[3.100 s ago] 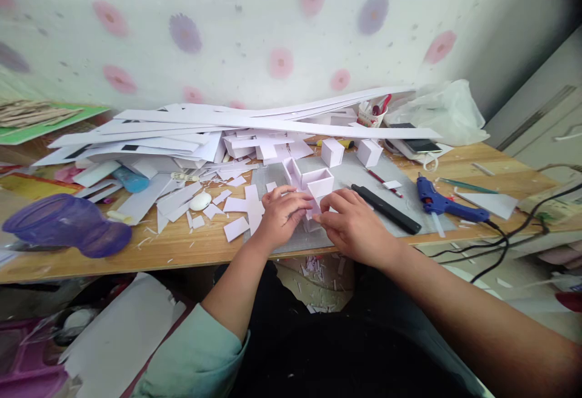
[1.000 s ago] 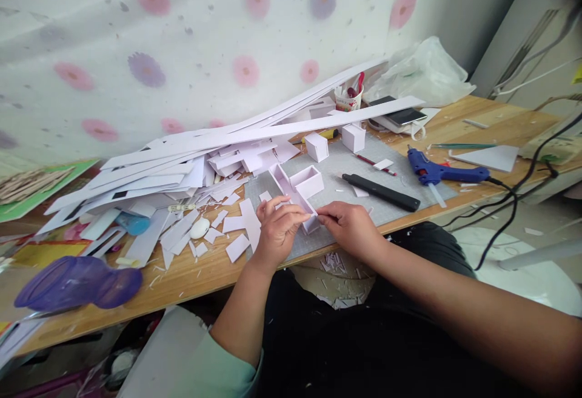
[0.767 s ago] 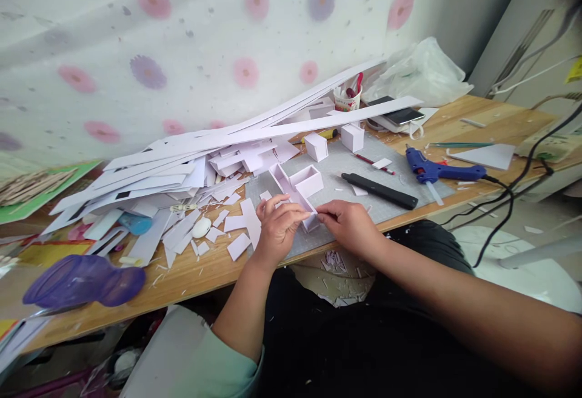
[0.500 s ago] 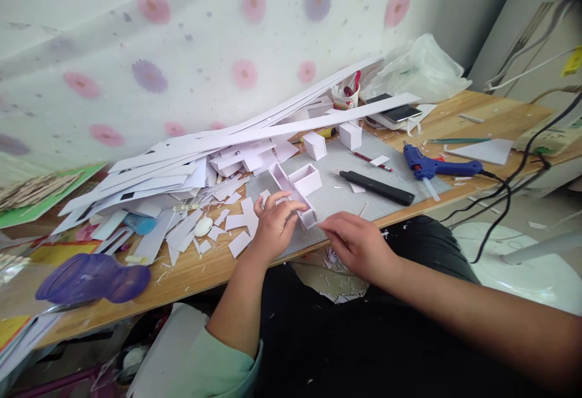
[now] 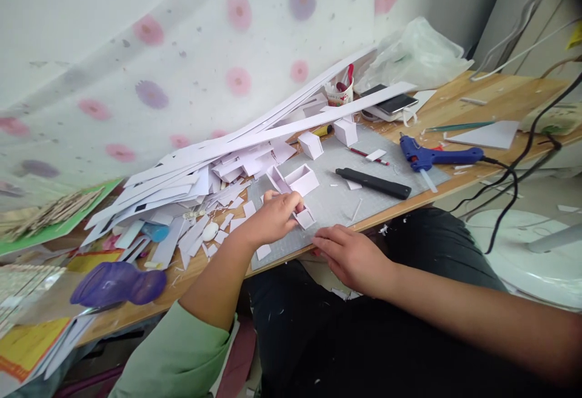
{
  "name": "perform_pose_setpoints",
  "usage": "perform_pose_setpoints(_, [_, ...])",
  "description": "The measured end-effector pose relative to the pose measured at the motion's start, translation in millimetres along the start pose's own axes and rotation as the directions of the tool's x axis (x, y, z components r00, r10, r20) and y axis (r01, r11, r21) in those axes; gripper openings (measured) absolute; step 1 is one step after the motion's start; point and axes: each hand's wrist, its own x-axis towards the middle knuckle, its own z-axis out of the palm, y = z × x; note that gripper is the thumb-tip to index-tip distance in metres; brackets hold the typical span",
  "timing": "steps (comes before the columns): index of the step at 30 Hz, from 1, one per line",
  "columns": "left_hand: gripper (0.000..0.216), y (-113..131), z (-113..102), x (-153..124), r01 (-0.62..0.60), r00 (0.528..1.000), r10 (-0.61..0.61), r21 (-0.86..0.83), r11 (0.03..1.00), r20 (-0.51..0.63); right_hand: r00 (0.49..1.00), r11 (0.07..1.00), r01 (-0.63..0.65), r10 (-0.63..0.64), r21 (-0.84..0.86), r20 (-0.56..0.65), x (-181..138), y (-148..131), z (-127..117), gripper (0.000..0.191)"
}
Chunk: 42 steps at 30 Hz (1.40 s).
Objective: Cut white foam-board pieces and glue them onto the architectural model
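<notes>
Head view: white box (image 5: 306, 185) on grey mat (image 5: 328, 207), flowered sheet (image 5: 193, 28) behind.

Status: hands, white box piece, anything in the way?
Left hand on white box piece, grip partly hidden. Right hand apart from it, at near edge of grey mat. Black bar lies clear of both hands.

A flowered sheet (image 5: 195, 34) hung behind the wooden table (image 5: 527, 90), and a white base (image 5: 522, 267) stood on the floor (image 5: 548, 190) at right.

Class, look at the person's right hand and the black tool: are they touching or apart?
Apart. The head view shows grey mat between the right hand and the black tool.
</notes>
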Motion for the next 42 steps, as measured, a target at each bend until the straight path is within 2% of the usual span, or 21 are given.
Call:
perform_pose_setpoints(10, [0.024,-5,1,2,0.007,0.999,-0.004,-0.062,0.998,0.046,0.993,0.986,0.057,-0.041,-0.157,0.106,6,2,7,0.033])
perform_pose_setpoints(18, [0.024,-8,3,3,0.004,0.998,0.002,-0.085,0.996,0.068,0.991,0.986,0.052,-0.032,-0.159,0.128,8,0,6,0.034])
perform_pose_setpoints(24, [0.024,-10,8,1,0.000,0.999,0.004,-0.103,0.995,0.034,0.992,0.988,0.042,-0.024,-0.145,0.121,8,-1,6,0.033])
perform_pose_setpoints(27, [0.028,-10,12,-3,-0.015,1.000,0.013,-0.105,0.994,-0.025,0.997,0.995,0.030,-0.022,-0.095,0.076,6,-1,5,0.029])
perform_pose_setpoints(30, [0.028,-10,18,-8,-0.059,0.988,0.047,-0.078,0.995,-0.145,1.000,1.000,-0.009,0.009,-0.002,0.009,3,-1,4,0.026])
perform_pose_setpoints(35, [0.018,-11,30,-16,-0.179,0.912,0.161,-0.012,0.984,-0.379,0.998,0.990,-0.055,0.060,0.128,-0.037,3,1,3,0.024])
perform_pose_setpoints(38, [0.016,-11,34,-18,-0.215,0.876,0.202,0.020,0.976,-0.438,0.992,0.970,-0.105,0.119,0.221,-0.050,4,2,3,0.026])
perform_pose_setpoints(42, [0.017,-10,36,-18,-0.202,0.873,0.173,-0.015,0.979,-0.455,0.961,0.882,-0.232,0.274,0.411,-0.046,7,3,2,0.037])
